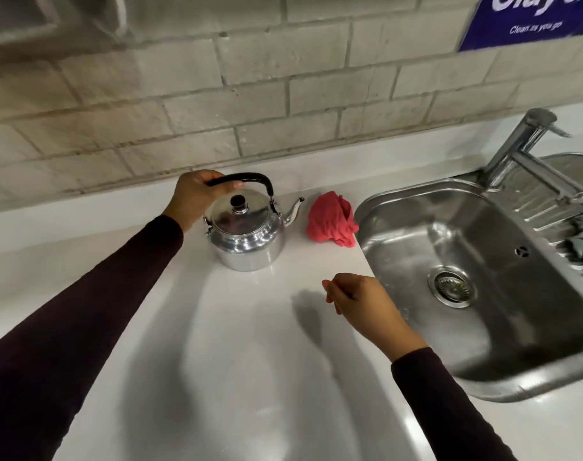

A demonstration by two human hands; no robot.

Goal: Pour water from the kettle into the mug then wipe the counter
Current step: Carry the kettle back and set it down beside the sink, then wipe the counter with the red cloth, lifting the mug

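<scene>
So the shiny metal kettle (247, 231) sits upright on the white desk (217, 344), lid on, spout pointing right toward a crumpled red cloth (331, 219) that lies just beside the sink (483, 390) rim. The left hand (193, 197) has its grip wrapped around the kettle's black handle (247, 179), fingers curled over the left end of it. The right hand (363, 301) hovers over the desk near the sink's front-left edge, grip loosely curled with nothing in it. A faucet (529, 151) stands behind the sink, and a blue sign (529, 21) hangs on the brick wall.
</scene>
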